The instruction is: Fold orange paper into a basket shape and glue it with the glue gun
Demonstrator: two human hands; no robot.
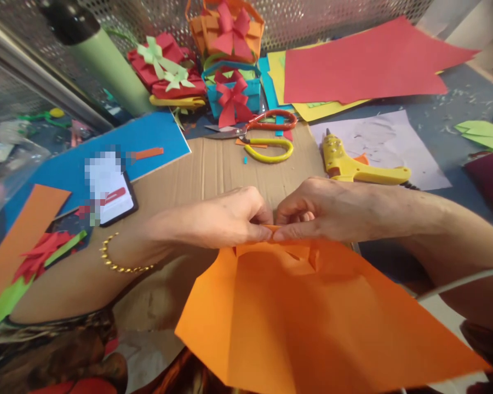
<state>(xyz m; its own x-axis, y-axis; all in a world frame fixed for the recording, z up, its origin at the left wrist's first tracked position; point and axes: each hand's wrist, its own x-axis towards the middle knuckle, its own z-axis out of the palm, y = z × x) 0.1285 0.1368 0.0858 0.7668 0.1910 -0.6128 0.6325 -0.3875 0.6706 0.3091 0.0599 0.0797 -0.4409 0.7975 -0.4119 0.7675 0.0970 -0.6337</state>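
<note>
A large sheet of orange paper (pixel 312 317) hangs toward me over the table's near edge, with slits and folds along its far side. My left hand (pixel 234 216) pinches that far edge between thumb and curled fingers. Close beside it, my right hand (pixel 308 210) grips the same folded edge, its thumb almost meeting the left thumb. Beyond both hands lie two pairs of scissors, one with red handles (pixel 271 120) and one with yellow handles (pixel 269 158). A yellow glue gun (pixel 353 164) rests just past my right wrist.
Cardboard (pixel 213 169) covers the table's middle. Finished paper baskets with bows (pixel 234 96) stand at the back, near a green bottle (pixel 110 71). Red sheets (pixel 365 65) are stacked back right. A phone (pixel 110 191) lies left on blue board (pixel 160 137), near orange strips (pixel 28 235).
</note>
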